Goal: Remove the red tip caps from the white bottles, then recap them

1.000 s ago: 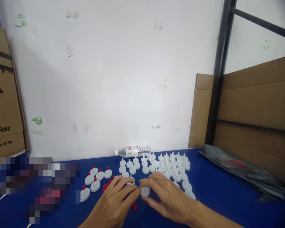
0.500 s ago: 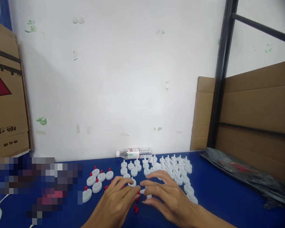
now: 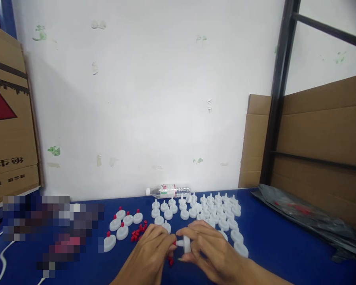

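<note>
My right hand [image 3: 212, 247] is closed on a white round nozzle lid [image 3: 186, 244], held sideways with its spout pointing left. My left hand [image 3: 154, 247] pinches a small red cap [image 3: 175, 242] close to the spout's tip; whether the two touch is hard to tell. Beneath my left fingers lie loose red caps [image 3: 170, 261]. A pile of red caps [image 3: 135, 235] sits just left of that hand, partly covered by it. Beyond my hands stand many white nozzle lids [image 3: 224, 225] with bare spouts. On the left, several white lids [image 3: 122, 232] carry red caps.
A clear plastic bottle [image 3: 169, 191] lies against the white wall. Black plastic bags [image 3: 308, 221] rest on the blue table's right side, near cardboard sheets [image 3: 320, 138] and a dark metal post [image 3: 274, 103]. A cardboard box [image 3: 12, 118] and a white cable [image 3: 2, 259] are at left.
My hands have shifted slightly right. The white lid in my right hand shows more fully beside the red cap, and the pile of red caps has come out from behind my left hand.
</note>
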A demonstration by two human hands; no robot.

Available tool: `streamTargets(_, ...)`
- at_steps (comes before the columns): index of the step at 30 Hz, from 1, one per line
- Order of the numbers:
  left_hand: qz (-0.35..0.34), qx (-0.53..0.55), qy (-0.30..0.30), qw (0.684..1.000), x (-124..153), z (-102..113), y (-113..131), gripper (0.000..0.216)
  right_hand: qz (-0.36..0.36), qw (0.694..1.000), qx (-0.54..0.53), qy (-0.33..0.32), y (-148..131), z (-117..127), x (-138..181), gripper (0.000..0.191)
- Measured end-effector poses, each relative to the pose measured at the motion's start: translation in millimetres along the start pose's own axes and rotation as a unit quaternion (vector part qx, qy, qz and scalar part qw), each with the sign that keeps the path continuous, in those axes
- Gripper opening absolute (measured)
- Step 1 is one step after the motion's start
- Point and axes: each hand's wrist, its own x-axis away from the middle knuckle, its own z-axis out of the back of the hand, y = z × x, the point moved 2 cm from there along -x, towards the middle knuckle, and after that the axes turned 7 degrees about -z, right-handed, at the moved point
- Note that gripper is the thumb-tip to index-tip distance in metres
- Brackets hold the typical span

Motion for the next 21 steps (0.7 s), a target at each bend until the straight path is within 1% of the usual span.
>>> streamTargets(5,0.005,0.027,-0.014,1.0,2,2,1,0.03,0.043,0.999,0.032,0.008,-3,-2,0,0.011)
streamTargets(9,0.003,0.039,0.001,0.999,0,3,3,0.029,0.071,0.995,0.069,0.016,-5,-2,1,0.014)
streamTargets(13,-0.012,0.036,-0.001,0.999,-4,8,5,0.028,0.077,0.993,0.084,0.012,-4,-2,1,0.015)
streamTargets(15,-0.032,0.026,0.007,0.999,-9,15,6,0.024,0.062,0.995,0.081,0.013,-3,-1,1,0.012)
streamTargets(17,-0.049,0.018,0.021,0.998,-13,25,3,0.024,0.023,0.996,0.081,0.007,-2,0,-1,0.009)
streamTargets(19,-0.046,-0.001,0.034,0.998,-16,35,-7,0.03,-0.036,0.995,0.088,-0.013,1,2,-2,0.007)
streamTargets(21,-0.026,-0.051,0.049,0.997,-13,43,-25,0.033,-0.087,0.99,0.1,-0.045,4,2,-2,0.006)
